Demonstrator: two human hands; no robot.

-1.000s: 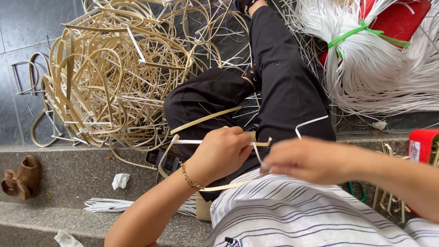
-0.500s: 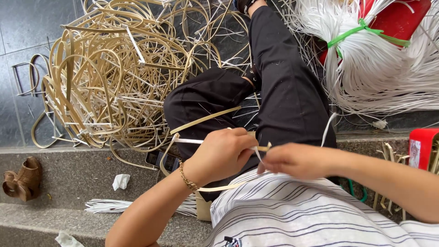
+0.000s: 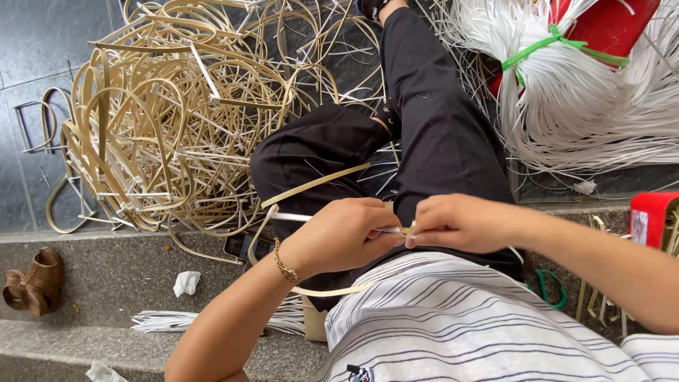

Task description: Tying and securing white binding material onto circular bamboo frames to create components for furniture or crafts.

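Your left hand [image 3: 339,237] curls inward over your lap, wrist bent and ringed by a gold bracelet [image 3: 285,265], fingers pinched together on a thin white strip [image 3: 311,218] and a flat tan strip [image 3: 315,183]. The tan strip runs up and left from the pinch, then loops under that hand. Your right hand [image 3: 463,223] comes in level from the right, knuckles up, its fingertips clamped on the same strips where they cross, touching the left fingertips. Left of and above the grip lies a heap of bent tan loops [image 3: 170,120]. Up and right of it sits a bundle of white strips [image 3: 566,99] cinched by a green tie [image 3: 537,48] against a red container [image 3: 608,28]. Just right of your right forearm, 1 red box [image 3: 651,219] shows a pale label.
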